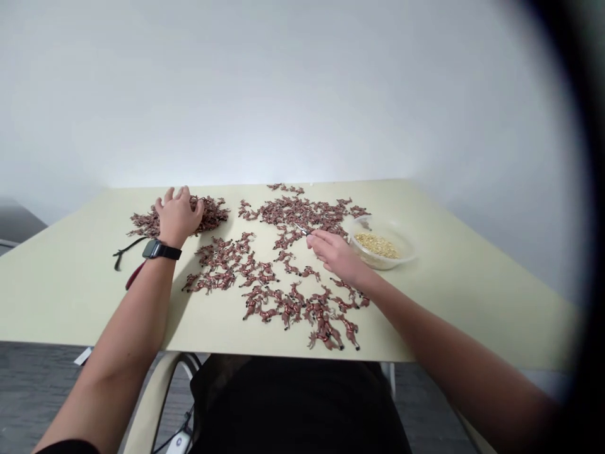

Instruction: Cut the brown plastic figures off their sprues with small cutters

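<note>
Many small brown deer-shaped pieces lie on the pale table. My left hand (179, 216), fingers spread, rests over the left pile of pieces (215, 215); its palm side is hidden. My right hand (331, 252) is closed round a thin metal tool (302, 230), whose tip points at the back middle pile (307, 211). Just right of that hand stands a clear round bowl (405, 251) holding small gold-coloured bits (377, 244). Looser groups of deer pieces (231, 261) spread between my arms, and more (326, 328) lie near the front edge.
The table (472, 290) meets a plain wall (302, 94) at its back. Beside my left wrist lie a black cord (123, 252) and a red object (135, 276) partly hidden by the forearm. A chair arm (154, 397) stands below the front edge.
</note>
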Available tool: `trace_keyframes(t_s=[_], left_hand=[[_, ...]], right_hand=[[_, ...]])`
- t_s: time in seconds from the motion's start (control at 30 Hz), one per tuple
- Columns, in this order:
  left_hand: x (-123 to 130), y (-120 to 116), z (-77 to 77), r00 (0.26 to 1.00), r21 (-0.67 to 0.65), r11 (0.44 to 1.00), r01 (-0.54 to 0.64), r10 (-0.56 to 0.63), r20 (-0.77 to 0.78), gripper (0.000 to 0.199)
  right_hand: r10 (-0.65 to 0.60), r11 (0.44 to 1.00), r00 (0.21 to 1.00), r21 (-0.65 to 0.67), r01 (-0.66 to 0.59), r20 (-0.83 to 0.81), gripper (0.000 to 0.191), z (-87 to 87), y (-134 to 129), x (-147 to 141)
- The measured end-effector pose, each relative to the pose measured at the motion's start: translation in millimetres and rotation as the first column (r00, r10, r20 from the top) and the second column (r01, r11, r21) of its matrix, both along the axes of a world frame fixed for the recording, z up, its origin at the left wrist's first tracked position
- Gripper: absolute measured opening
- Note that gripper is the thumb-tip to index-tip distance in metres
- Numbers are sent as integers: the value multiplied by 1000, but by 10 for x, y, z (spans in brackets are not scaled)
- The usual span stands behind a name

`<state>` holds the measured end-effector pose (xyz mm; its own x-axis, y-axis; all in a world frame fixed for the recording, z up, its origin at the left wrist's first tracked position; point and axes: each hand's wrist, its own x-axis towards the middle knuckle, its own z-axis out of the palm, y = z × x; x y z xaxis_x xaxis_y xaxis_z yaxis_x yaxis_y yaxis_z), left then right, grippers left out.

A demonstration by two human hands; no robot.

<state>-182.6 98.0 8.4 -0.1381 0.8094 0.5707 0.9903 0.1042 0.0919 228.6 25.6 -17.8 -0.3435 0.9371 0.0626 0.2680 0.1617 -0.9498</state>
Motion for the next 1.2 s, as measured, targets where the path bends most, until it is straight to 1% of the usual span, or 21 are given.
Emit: trace_keyframes(t_s=[0.03, 0.1, 0.17, 0.27, 0.37, 0.43, 0.5, 0.6, 0.67, 0.77, 0.87, 1.03, 1.2], left_hand=[[-50, 10, -23, 1000, -14, 1000, -20, 20, 1, 68], [-61, 34, -83, 1000, -4, 1000, 10, -10, 12, 67], [21, 55, -142, 995, 4, 995, 102, -102, 19, 61], [223, 61, -201, 964, -38, 964, 264, -262, 39, 53], [414, 35, -228, 914, -119, 907, 405, -396, 92, 46], [503, 16, -241, 873, -201, 850, 487, -464, 153, 42], [555, 10, -259, 842, -277, 795, 539, -500, 204, 42], [572, 28, -315, 836, -387, 741, 549, -498, 233, 47], [560, 54, -369, 844, -432, 726, 536, -474, 251, 51], [535, 94, -445, 842, -449, 713, 539, -443, 308, 50], [521, 121, -483, 839, -456, 705, 544, -435, 327, 48], [512, 141, -514, 851, -424, 739, 524, -428, 305, 48], [501, 149, -560, 844, -399, 750, 527, -409, 347, 45]], right_hand=[[-7, 1000, 1000, 3, 7, 5, 42, -7, 5, 2], [-17, 1000, 1000, 21, 16, 19, 43, -26, 18, 9], [-32, 998, 998, 56, 29, 47, 43, -48, 38, 17], [-80, 988, 990, 144, 63, 118, 44, -84, 71, 23], [-100, 974, 972, 221, 52, 213, 47, -114, 93, 18], [-94, 975, 948, 220, 27, 303, 50, -136, 98, 9], [-114, 974, 902, 225, 19, 416, 53, -167, 103, -2], [-195, 948, 805, 317, 10, 560, 50, -238, 128, -12], [-209, 935, 748, 353, -36, 630, 46, -294, 154, -12], [-215, 926, 689, 369, -82, 692, 44, -363, 188, -7], [-229, 921, 671, 381, -86, 705, 44, -402, 208, -2], [-217, 920, 658, 376, -108, 721, 46, -441, 237, 12], [-205, 925, 636, 360, -124, 744, 52, -472, 252, 19]])
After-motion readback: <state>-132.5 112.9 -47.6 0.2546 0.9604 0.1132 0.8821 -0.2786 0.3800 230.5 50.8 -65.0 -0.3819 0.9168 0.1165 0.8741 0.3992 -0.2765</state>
